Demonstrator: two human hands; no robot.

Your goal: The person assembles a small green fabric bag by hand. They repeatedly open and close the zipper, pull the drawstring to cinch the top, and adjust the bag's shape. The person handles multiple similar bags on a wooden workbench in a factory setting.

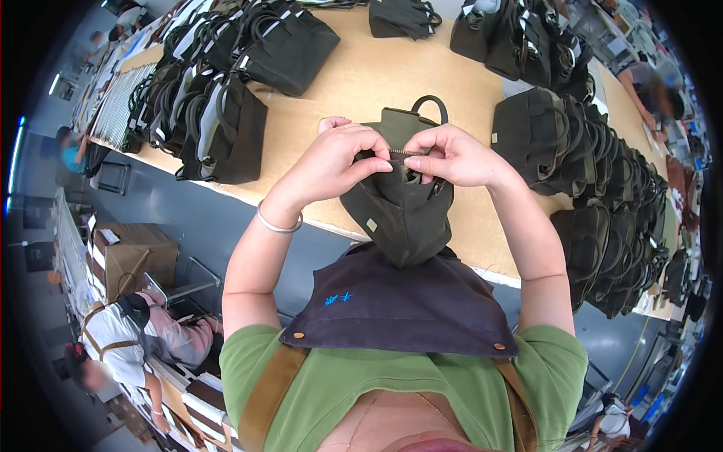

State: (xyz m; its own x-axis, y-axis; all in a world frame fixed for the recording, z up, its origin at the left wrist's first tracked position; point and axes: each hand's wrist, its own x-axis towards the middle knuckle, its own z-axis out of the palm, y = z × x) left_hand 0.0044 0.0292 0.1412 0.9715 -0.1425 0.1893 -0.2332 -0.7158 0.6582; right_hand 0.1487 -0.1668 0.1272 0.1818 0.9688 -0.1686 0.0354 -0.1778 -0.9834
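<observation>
A dark olive handbag [407, 215] stands tilted at the table's near edge, close against my apron. Along its top opening runs a metal zipper [404, 151]. My left hand [348, 156] pinches the bag's rim at the left end of the zipper, thumb and fingers pressed together. On the other side, my right hand [449, 156] grips the rim near the zipper's right end, its thumb tip close to the left thumb. One rounded carry handle [431, 105] rises behind the hands. The bag's inside is mostly hidden by my fingers.
Rows of similar dark bags stand on the table [361, 68] at left [233, 135] and right [531, 139], with another small bag [399, 19] at the far edge. A cardboard box [135, 256] sits on the floor at left. Other people work on both sides.
</observation>
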